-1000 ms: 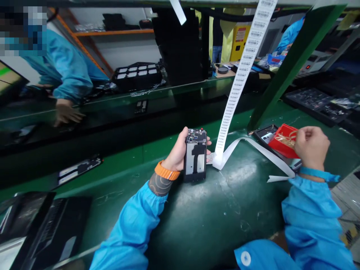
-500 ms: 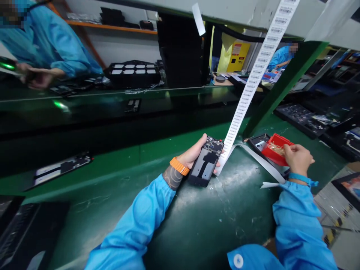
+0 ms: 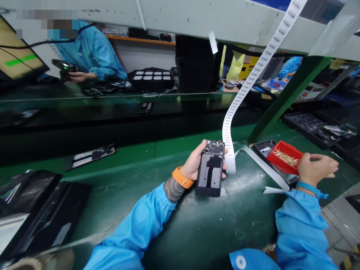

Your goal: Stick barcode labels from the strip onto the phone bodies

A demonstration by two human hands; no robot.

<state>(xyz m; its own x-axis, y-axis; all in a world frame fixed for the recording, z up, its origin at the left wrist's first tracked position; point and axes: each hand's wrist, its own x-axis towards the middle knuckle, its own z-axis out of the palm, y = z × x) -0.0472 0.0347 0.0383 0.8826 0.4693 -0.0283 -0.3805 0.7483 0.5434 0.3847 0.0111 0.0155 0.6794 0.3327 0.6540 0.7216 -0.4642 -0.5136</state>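
Note:
My left hand [image 3: 194,162] is closed around an opened smartphone [image 3: 210,168], its circuit board at the top and a grey battery area with a black strip below. A barcode label strip [image 3: 231,146] hangs down just behind the phone's right edge. My right hand [image 3: 317,168] is at the right edge of a red bin [image 3: 281,165] that contains small pale pieces [image 3: 287,157]. Its fingers stretch out to the right, and nothing shows in them.
Under the red bin lies a dark tray [image 3: 263,148]. Curled white backing strip [image 3: 261,165] crosses the green bench. Another opened phone [image 3: 94,155] lies to the left, near black trays [image 3: 64,221]. A green post [image 3: 284,101] slants at right. Across the bench, a person [image 3: 95,56] holds a handheld device.
My right hand has shifted right from over the red bin, and its fingers have straightened. The phone has turned more upright in my left hand. My view has swung left.

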